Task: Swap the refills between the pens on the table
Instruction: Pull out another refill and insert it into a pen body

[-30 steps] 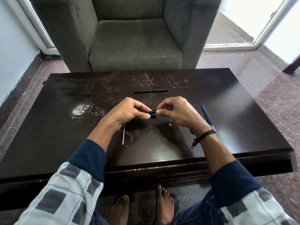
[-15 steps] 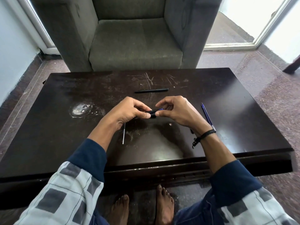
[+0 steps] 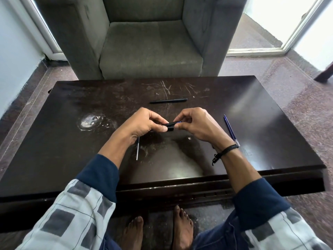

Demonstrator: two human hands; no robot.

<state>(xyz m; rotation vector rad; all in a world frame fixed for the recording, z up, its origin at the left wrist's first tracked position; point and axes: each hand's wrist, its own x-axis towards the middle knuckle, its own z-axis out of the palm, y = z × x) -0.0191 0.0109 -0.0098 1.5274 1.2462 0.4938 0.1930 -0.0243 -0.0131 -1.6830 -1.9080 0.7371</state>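
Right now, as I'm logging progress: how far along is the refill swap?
Done: one refill is out, lying loose on the table. In hand: the left hand and right hand pinch a dark pen piece between them. Left: the black pen and blue pen lie on the table, apart from both hands; whether either holds a refill cannot be seen. The swap looks early.

Grey armchair (image 3: 151, 42) behind dark scratched table (image 3: 252, 109), speckled reddish floor (image 3: 297, 98), bright glass door (image 3: 288, 18)
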